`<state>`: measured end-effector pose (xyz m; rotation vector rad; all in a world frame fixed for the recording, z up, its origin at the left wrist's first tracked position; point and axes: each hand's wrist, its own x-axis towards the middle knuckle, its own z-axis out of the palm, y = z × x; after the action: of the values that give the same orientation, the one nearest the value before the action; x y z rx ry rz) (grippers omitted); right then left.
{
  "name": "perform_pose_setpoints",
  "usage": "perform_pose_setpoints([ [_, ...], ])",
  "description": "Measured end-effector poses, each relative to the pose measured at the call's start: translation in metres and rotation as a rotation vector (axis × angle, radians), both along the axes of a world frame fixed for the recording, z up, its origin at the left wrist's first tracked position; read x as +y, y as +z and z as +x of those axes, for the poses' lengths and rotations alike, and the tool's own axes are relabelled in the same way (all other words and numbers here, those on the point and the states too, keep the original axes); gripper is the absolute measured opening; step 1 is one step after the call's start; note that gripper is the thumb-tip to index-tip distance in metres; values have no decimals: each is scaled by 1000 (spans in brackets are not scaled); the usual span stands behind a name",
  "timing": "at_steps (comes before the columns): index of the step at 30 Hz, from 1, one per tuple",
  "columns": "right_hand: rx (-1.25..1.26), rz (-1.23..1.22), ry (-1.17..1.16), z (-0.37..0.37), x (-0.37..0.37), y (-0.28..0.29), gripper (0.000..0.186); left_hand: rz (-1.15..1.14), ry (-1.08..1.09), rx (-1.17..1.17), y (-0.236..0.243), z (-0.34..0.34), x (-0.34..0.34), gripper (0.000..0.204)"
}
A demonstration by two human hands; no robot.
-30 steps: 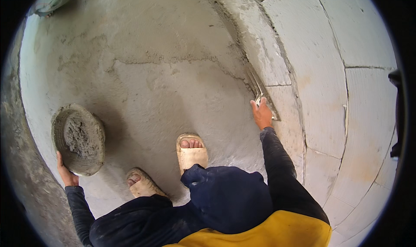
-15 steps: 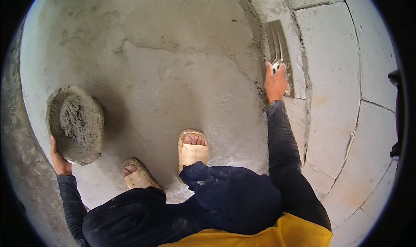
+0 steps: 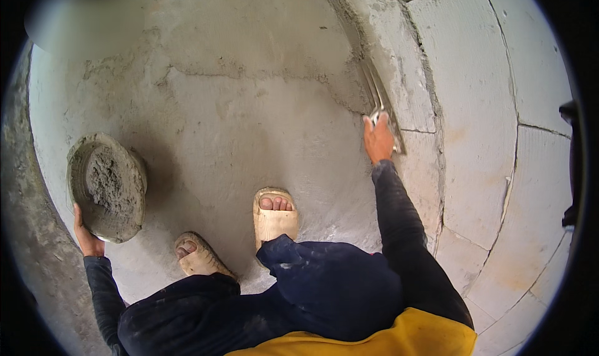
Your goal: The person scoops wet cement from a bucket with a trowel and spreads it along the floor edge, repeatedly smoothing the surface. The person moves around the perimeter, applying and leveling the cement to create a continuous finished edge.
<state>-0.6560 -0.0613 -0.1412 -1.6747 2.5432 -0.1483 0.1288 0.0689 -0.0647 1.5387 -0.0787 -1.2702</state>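
My left hand (image 3: 88, 234) is closed on the rim and underside of a round pan (image 3: 132, 200) crusted with cement, holding a lump of wet grey mortar (image 3: 106, 172). At the right, my right hand (image 3: 378, 137) grips the handle of a long steel trowel (image 3: 374, 81), its blade lying along the grey mortar strip (image 3: 346, 19) that borders pale blocks (image 3: 468, 75). The screeded grey floor (image 3: 249, 106) spreads between my hands, crossed by a ragged seam ahead of my feet.
My feet in beige slippers (image 3: 274, 222) stand at the lower middle. Pale block work with cracked joints fills the right side. A darker rough band (image 3: 31, 156) runs down the far left. A dark object (image 3: 568, 162) sits at the right rim. The upper left corner is blurred.
My right hand and trowel moved up and right, then back left and slightly down onto the mortar strip. My left hand and the pan have shifted a little up and left since a second ago.
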Motion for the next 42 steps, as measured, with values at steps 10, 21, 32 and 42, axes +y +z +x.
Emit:
perform_pose_setpoints([
  [10,-134,-143,-33,3,-12,67,64,15,8,-41,1,-5,0,62],
  [21,-780,141,-193,-3,-116,-2,61,10,-34,-50,6,-10,-2,63],
  [32,-748,173,-174,9,-119,-6,58,10,-47,-15,4,-7,-2,64],
  [42,-667,356,5,14,-86,8,54,5,-25,22,9,-15,-4,61],
])
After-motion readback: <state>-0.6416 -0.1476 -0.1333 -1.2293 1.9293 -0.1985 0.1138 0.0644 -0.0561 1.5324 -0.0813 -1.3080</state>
